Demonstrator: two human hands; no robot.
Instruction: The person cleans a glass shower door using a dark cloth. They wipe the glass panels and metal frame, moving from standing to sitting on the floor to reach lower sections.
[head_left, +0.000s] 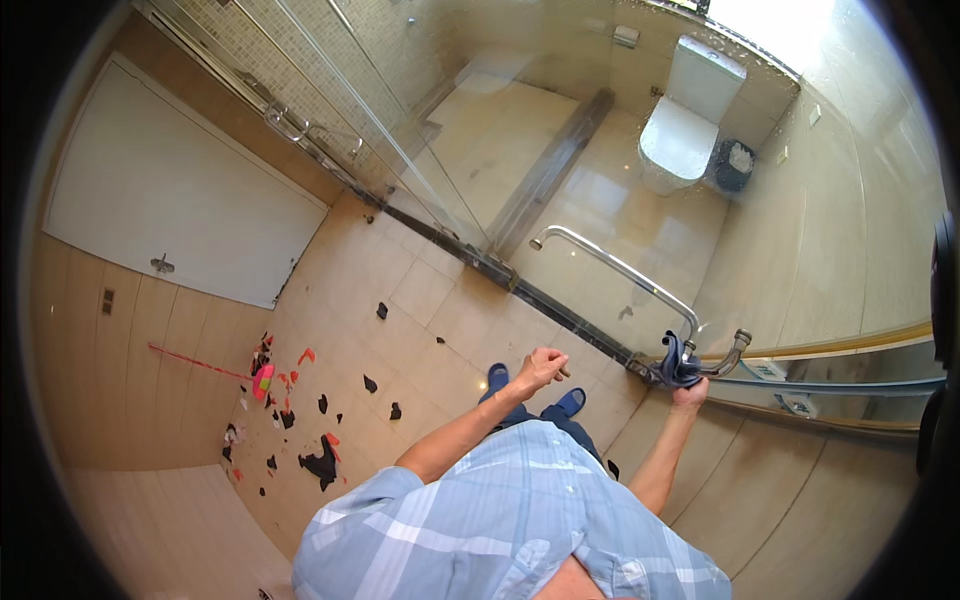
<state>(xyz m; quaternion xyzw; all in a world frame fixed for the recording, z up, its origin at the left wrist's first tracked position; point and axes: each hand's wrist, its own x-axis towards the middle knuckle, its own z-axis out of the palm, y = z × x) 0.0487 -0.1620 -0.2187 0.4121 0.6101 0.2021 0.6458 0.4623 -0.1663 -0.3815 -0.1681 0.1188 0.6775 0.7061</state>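
My right hand (691, 393) is closed on a dark blue cloth (673, 367), which is bunched around the lower end of a chrome door handle (622, 268) on the glass. A second, curved chrome handle end (731, 356) juts out just beside the cloth. In front of my shirt, above the blue slippers (572, 401), my left hand (541, 370) is held with curled fingers. A small brownish thing shows at its fingertips; what it is cannot be made out.
Black and red scraps (320, 463) lie scattered over the tiled floor at left, by a pink broom (262, 381) against the wall. A dark sill (555, 313) runs under the glass. Behind the glass stand a toilet (679, 139) and a waste bin (733, 165). A white door (180, 187) is at left.
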